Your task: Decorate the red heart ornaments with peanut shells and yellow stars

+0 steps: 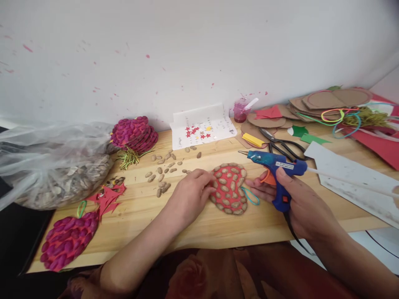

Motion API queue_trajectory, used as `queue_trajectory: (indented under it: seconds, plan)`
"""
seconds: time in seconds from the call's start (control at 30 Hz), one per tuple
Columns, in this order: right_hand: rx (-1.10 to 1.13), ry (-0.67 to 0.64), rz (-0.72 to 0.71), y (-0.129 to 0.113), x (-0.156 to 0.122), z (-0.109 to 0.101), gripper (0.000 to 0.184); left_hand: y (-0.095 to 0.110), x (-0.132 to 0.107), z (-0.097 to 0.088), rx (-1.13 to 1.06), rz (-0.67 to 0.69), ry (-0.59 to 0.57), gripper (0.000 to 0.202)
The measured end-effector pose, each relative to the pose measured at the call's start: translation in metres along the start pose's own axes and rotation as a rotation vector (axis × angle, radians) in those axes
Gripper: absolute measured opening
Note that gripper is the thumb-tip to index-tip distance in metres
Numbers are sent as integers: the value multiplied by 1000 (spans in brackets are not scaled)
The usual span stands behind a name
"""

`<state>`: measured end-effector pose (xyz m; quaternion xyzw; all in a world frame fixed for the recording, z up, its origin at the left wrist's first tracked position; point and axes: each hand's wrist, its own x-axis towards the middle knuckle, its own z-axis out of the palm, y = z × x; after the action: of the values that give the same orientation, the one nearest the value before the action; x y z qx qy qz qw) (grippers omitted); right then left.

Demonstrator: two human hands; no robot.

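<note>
Red peanut-covered cutout (230, 189), lying on the wooden table (149, 224).
It seems light and rather stiff, its shells perhaps fragile; better held by the rim. The left hand (190, 193) is at its edge, fingers near together; if they pinch, I cannot tell. The right hand (301, 201) is wrapped around a blue glue gun (269, 161).

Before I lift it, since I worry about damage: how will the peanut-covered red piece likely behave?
The peanut-covered piece probably won't roll, as it lies flat. Its peanuts could break loose if knocked, since they bulge from its face. Being thin, the blue loop at its edge would likely flop.
</note>
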<state>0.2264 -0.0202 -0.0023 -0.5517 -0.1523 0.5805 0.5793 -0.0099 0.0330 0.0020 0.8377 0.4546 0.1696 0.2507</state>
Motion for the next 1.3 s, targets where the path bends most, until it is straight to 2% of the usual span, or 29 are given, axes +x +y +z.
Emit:
queue_trajectory:
  seconds: [0.2, 0.4, 0.57, 0.97, 1.3]
  plan:
    - [36, -25, 19, 4, 10, 2, 28, 1, -2, 3, 85, -1, 19, 14]
    - [42, -56, 37, 2, 10, 3, 29, 9, 12, 3, 204, 61, 41, 15]
    - [53, -84, 38, 3, 10, -1, 27, 11, 24, 8, 263, 103, -32, 19]
    - [36, -51, 50, 2, 10, 1, 32, 5, 28, 17, 252, 102, -51, 25]
    - [33, -57, 35, 3, 11, 1, 25, 8, 26, 19, 274, 73, -47, 22]
